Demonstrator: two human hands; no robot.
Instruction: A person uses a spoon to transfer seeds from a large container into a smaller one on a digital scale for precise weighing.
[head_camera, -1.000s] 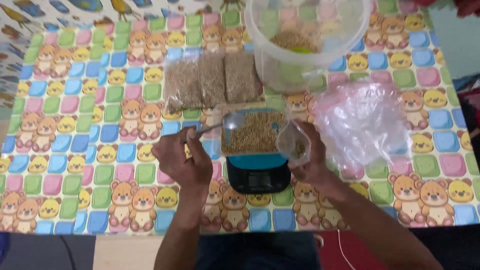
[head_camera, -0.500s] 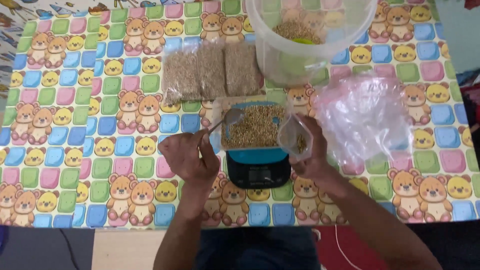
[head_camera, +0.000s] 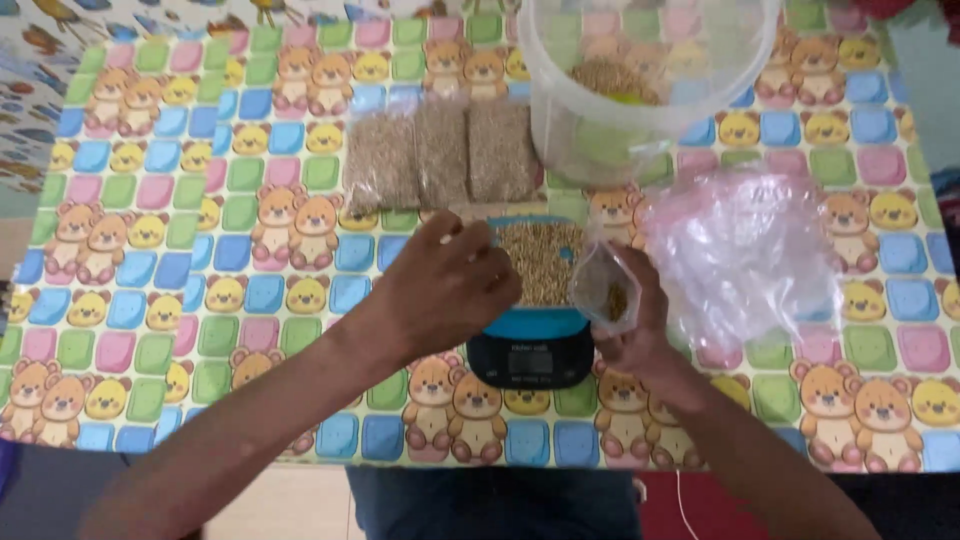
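My left hand (head_camera: 445, 290) is curled over the left edge of a tray of brown grain (head_camera: 548, 262). It grips a small metal spoon that is almost hidden under the fingers. The tray rests on a dark digital scale (head_camera: 528, 358) with a blue top. My right hand (head_camera: 638, 340) pinches a small clear plastic bag (head_camera: 603, 288) just right of the tray. The bag stands open at the top and has a little grain in its bottom.
Three filled grain packets (head_camera: 440, 155) lie side by side behind the scale. A large translucent bucket (head_camera: 560, 130) with grain inside stands at the back right. A heap of empty clear bags (head_camera: 745, 250) lies to the right. A bear-patterned mat (head_camera: 180, 250) covers the table.
My left hand has moved right with the spoon, from beside the tray to over its left edge. The right hand keeps the small bag beside the tray.
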